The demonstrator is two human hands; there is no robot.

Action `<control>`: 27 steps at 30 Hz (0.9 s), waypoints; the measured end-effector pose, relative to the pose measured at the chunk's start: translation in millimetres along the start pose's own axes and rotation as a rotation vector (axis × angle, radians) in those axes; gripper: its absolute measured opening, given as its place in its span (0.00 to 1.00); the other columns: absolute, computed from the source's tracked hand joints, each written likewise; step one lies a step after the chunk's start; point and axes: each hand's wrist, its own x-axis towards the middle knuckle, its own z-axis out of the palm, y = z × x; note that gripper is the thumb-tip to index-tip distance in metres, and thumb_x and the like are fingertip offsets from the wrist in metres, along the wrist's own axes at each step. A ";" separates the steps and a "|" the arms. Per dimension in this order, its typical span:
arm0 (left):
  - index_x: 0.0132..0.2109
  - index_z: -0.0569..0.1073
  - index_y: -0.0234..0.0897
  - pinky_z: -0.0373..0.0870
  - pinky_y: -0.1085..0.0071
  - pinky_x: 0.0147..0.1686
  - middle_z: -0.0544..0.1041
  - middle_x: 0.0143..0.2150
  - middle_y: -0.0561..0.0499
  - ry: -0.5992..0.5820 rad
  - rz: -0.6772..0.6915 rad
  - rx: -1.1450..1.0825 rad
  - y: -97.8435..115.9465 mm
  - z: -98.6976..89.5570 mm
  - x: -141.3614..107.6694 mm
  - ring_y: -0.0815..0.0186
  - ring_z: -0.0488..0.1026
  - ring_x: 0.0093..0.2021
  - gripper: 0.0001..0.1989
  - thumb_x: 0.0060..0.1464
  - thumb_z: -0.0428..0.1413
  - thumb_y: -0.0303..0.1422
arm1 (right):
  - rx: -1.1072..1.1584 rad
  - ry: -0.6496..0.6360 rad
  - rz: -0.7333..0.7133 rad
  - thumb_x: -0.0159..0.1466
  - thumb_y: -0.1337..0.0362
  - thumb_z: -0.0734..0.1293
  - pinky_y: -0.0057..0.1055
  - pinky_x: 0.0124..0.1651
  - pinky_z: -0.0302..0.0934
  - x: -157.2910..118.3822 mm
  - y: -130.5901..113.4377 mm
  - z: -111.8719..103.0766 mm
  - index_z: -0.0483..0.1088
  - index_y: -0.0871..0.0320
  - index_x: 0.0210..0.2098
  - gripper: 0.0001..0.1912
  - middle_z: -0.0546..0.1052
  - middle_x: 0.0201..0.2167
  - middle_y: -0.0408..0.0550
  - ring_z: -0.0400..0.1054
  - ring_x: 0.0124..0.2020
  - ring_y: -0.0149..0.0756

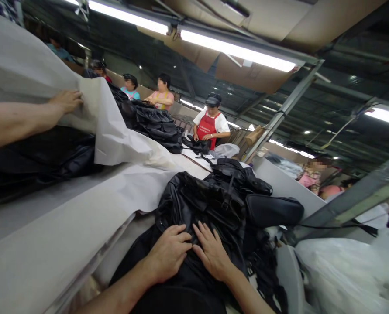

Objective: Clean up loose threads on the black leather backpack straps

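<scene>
A shiny black bag point(194, 196) with straps and a buckle lies in front of me at the table's near edge. My left hand point(170, 253) rests on its lower part, fingers slightly bent and apart. Beside it my right hand point(212, 250) lies on the same black material, its fingers spread and pointing away from me. The two hands nearly touch at the fingertips and thumb. Neither is wrapped round anything. The part of the bag nearest to me merges with black cloth on my lap.
Another person's arm point(33, 115) reaches in from the left over white paper point(115, 131), above black bags point(40, 157). More black bags point(158, 126) are piled farther back. A person in a red apron point(210, 124) stands across; white plastic bags point(341, 270) lie right.
</scene>
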 end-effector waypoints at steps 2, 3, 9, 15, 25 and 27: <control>0.49 0.78 0.41 0.56 0.53 0.65 0.75 0.56 0.49 -0.006 0.003 0.009 0.3 -0.9 0.4 0.53 0.62 0.65 0.15 0.60 0.52 0.25 | -0.028 0.032 0.027 0.69 0.54 0.59 0.58 0.67 0.47 -12.2 -12.8 14.6 0.55 0.55 0.68 0.30 0.56 0.68 0.54 0.50 0.69 0.51; 0.50 0.78 0.41 0.57 0.53 0.65 0.75 0.57 0.49 -0.003 0.004 0.012 0.2 -1.3 0.7 0.53 0.62 0.65 0.15 0.60 0.52 0.25 | -0.043 0.054 0.048 0.70 0.55 0.59 0.58 0.67 0.46 -15.0 -17.1 18.2 0.54 0.56 0.68 0.30 0.56 0.69 0.55 0.50 0.69 0.51; 0.47 0.80 0.42 0.59 0.53 0.64 0.76 0.56 0.50 0.050 0.046 0.049 -5.3 2.4 2.6 0.54 0.63 0.64 0.16 0.59 0.52 0.23 | -0.097 0.147 0.163 0.68 0.56 0.62 0.56 0.67 0.49 -30.2 -34.2 21.8 0.54 0.62 0.68 0.32 0.57 0.68 0.58 0.52 0.68 0.52; 0.47 0.80 0.44 0.63 0.53 0.62 0.75 0.57 0.51 0.076 0.088 0.078 -13.1 8.1 0.0 0.53 0.63 0.64 0.17 0.59 0.51 0.23 | -0.023 0.214 0.095 0.69 0.56 0.61 0.53 0.67 0.52 -63.6 -38.5 30.2 0.60 0.60 0.65 0.28 0.63 0.65 0.51 0.58 0.66 0.47; 0.47 0.79 0.44 0.58 0.52 0.65 0.74 0.58 0.51 0.027 0.013 0.017 -0.2 -2.0 -1.1 0.53 0.60 0.66 0.15 0.58 0.53 0.23 | -0.150 0.551 -0.312 0.66 0.73 0.56 0.39 0.50 0.73 -103.6 5.3 63.1 0.66 0.52 0.60 0.26 0.77 0.53 0.48 0.73 0.53 0.41; 0.47 0.79 0.44 0.57 0.52 0.66 0.74 0.57 0.52 0.013 -0.007 0.002 1.1 -3.3 -1.3 0.54 0.60 0.66 0.15 0.58 0.54 0.24 | -0.071 0.584 -0.351 0.67 0.71 0.56 0.35 0.48 0.74 -114.0 15.9 70.5 0.71 0.48 0.55 0.22 0.80 0.49 0.44 0.75 0.49 0.41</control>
